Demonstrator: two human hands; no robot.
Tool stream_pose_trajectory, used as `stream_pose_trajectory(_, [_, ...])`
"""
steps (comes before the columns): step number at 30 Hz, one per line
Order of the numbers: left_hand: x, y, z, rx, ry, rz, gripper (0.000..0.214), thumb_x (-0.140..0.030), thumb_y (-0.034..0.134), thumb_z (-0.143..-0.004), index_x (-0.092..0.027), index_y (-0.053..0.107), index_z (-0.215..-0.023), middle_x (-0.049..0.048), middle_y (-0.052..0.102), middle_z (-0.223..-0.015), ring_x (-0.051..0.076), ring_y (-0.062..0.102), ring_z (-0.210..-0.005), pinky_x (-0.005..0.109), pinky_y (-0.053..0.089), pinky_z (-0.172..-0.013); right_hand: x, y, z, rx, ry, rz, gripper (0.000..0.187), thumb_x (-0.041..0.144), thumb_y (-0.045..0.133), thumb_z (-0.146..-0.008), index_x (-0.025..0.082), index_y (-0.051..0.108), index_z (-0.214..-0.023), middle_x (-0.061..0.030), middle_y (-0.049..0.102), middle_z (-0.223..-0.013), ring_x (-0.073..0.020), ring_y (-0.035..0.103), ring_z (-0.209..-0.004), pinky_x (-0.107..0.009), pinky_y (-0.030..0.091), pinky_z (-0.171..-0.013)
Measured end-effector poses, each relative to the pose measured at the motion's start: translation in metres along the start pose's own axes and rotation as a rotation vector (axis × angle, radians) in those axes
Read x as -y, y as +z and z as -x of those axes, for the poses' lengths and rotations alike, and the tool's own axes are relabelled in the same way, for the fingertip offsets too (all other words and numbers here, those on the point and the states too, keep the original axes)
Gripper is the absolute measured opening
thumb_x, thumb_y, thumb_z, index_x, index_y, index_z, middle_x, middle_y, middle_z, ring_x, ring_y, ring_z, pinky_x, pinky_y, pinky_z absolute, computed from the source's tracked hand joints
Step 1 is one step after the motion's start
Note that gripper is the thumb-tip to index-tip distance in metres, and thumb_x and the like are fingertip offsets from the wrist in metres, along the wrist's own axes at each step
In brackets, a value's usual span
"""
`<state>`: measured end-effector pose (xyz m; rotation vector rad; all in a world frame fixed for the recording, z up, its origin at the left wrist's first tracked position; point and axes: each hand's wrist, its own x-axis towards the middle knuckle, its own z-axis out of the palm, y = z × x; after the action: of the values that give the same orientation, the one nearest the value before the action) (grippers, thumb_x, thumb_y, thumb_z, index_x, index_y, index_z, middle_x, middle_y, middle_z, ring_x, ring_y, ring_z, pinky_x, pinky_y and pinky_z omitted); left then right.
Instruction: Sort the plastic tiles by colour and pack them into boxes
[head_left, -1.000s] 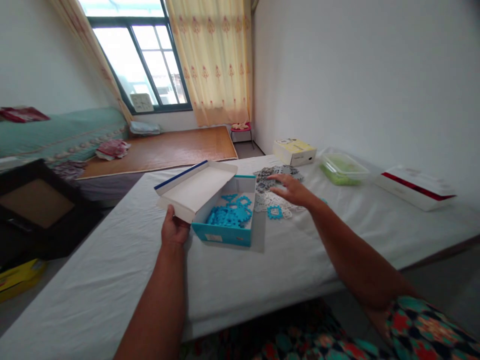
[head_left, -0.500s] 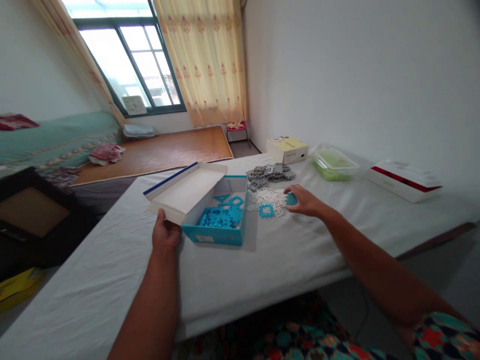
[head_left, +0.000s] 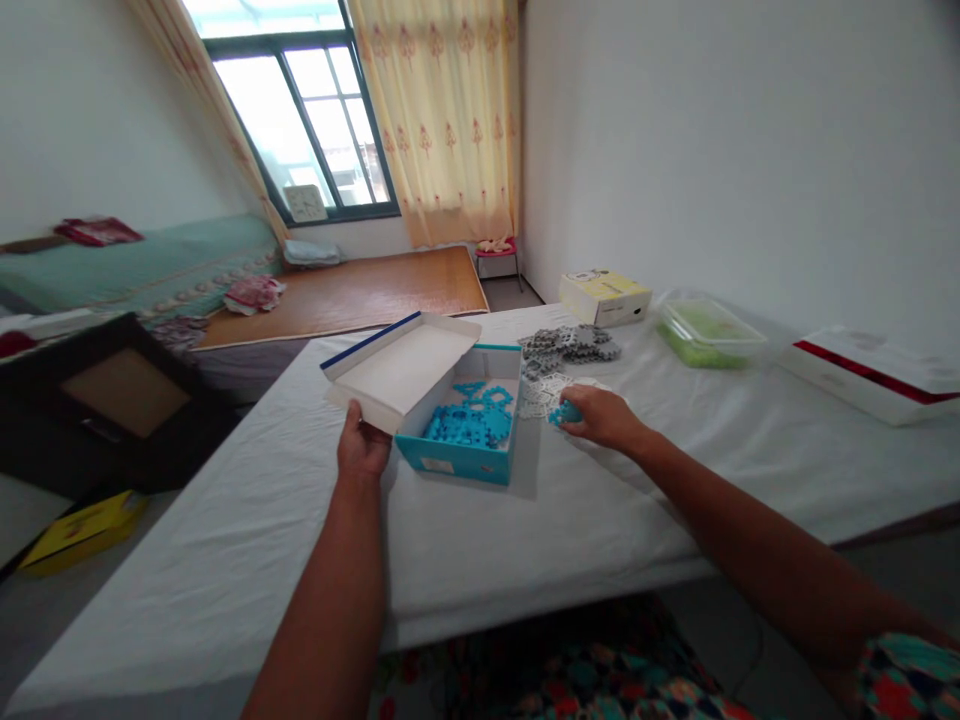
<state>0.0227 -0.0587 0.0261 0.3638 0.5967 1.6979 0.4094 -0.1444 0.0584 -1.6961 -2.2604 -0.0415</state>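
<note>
A blue cardboard box stands on the white-covered table with its lid folded back to the left. Inside it lie several blue interlocking plastic pieces. My left hand grips the lid's near corner, thumb on top and fingers underneath. To the right of the box, my right hand is closed on blue plastic pieces, partly hidden by the fingers. It is low over a heap of white plastic pieces. Behind that heap lies a pile of grey pieces.
A yellow-and-white box, a clear tub with green contents and a white-and-red box line the wall side of the table. Beyond the table is a low brown bed. A dark cabinet stands at the left.
My right hand has moved down and left onto the loose blue piece among the white ones, which it now covers. The left hand keeps its grip on the lid. The view has shifted slightly left.
</note>
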Motion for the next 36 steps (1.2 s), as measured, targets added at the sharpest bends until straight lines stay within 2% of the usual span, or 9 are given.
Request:
stream_pose_trajectory(2, [-0.001,0.004,0.003,0.008,0.021,-0.019,0.034,-0.029,0.05,-0.095,-0.016,0.057,-0.126,0.007,0.074,-0.103,0.018,0.068,-0.099,0.037,0.048,-0.101,0.013,-0.011,-0.009,-0.111,0.038,-0.132,0.025,0.038,0.071,-0.075,0.02,0.06,-0.09,-0.0045,0.065,-0.087,-0.0211,0.06,-0.081,-0.03,0.043,-0.071])
stream_pose_trajectory(5, [-0.005,0.013,0.01,0.029,0.094,-0.052,0.03,-0.028,0.049,-0.096,-0.019,0.059,-0.122,0.0059,0.073,-0.107,0.016,0.068,-0.099,0.036,0.049,-0.098,0.045,-0.024,-0.03,-0.321,0.014,-0.333,0.032,0.048,0.065,-0.081,0.022,0.059,-0.099,-0.0052,0.065,-0.093,-0.0217,0.06,-0.085,-0.032,0.045,-0.078])
stream_pose_trajectory(10, [-0.022,0.037,0.031,0.121,0.321,-0.229,0.025,-0.031,0.061,-0.089,-0.024,0.064,-0.112,0.0034,0.071,-0.11,0.014,0.067,-0.093,0.029,0.053,-0.086,0.087,-0.029,-0.052,-0.341,-0.201,-0.365,0.049,0.05,0.055,-0.088,0.021,0.05,-0.129,-0.013,0.056,-0.127,-0.0307,0.048,-0.119,-0.047,0.039,-0.1])
stream_pose_trajectory(14, [-0.038,0.062,0.053,0.261,0.476,-0.651,0.026,-0.033,0.069,-0.081,-0.017,0.07,-0.1,0.0046,0.071,-0.097,0.018,0.064,-0.093,0.026,0.051,-0.083,0.072,-0.017,-0.035,-0.383,-0.154,-0.445,0.045,0.046,0.049,-0.092,0.022,0.048,-0.131,-0.0127,0.053,-0.13,-0.0286,0.049,-0.12,-0.048,0.039,-0.103])
stream_pose_trajectory(19, [-0.033,0.085,0.087,0.658,0.556,-1.383,0.017,-0.027,0.069,-0.08,-0.024,0.075,-0.096,0.0043,0.069,-0.104,0.022,0.059,-0.1,0.027,0.045,-0.09,0.044,-0.005,-0.004,-0.341,-0.056,-0.608,0.033,0.035,0.05,-0.089,0.023,0.055,-0.119,-0.0106,0.056,-0.123,-0.0218,0.061,-0.096,-0.041,0.051,-0.086])
stream_pose_trajectory(22, [-0.023,0.085,0.108,0.854,0.624,-1.758,0.031,-0.022,0.062,-0.084,-0.035,0.07,-0.111,0.004,0.068,-0.111,0.026,0.055,-0.108,0.034,0.041,-0.094,0.036,-0.002,0.011,-0.32,-0.046,-0.611,0.027,0.031,0.05,-0.088,0.023,0.059,-0.112,-0.0091,0.059,-0.118,-0.02,0.062,-0.091,-0.039,0.052,-0.083])
stream_pose_trajectory(27, [-0.016,0.072,0.132,0.895,0.767,-2.006,0.039,-0.02,0.049,-0.089,-0.037,0.063,-0.122,0.0074,0.067,-0.115,0.027,0.055,-0.108,0.037,0.042,-0.088,0.032,0.003,0.027,-0.231,-0.058,-0.612,0.023,0.03,0.051,-0.087,0.023,0.063,-0.106,-0.0076,0.063,-0.111,-0.0184,0.064,-0.085,-0.037,0.051,-0.083])
stream_pose_trajectory(32, [-0.025,0.066,0.144,0.873,0.715,-2.033,0.039,-0.02,0.05,-0.089,-0.036,0.064,-0.121,0.0085,0.066,-0.115,0.028,0.055,-0.11,0.04,0.042,-0.091,0.045,0.012,0.027,-0.153,-0.068,-0.709,0.029,0.036,0.052,-0.088,0.022,0.061,-0.112,-0.009,0.061,-0.113,-0.0191,0.064,-0.085,-0.037,0.052,-0.079])
stream_pose_trajectory(36, [-0.051,0.063,0.139,0.874,0.418,-1.758,0.04,-0.028,0.069,-0.078,-0.034,0.067,-0.117,0.0079,0.062,-0.124,0.031,0.051,-0.119,0.047,0.037,-0.104,0.06,0.018,0.023,-0.104,0.053,-0.891,0.05,0.05,0.056,-0.085,0.022,0.054,-0.126,-0.013,0.056,-0.128,-0.0238,0.064,-0.095,-0.041,0.052,-0.082])
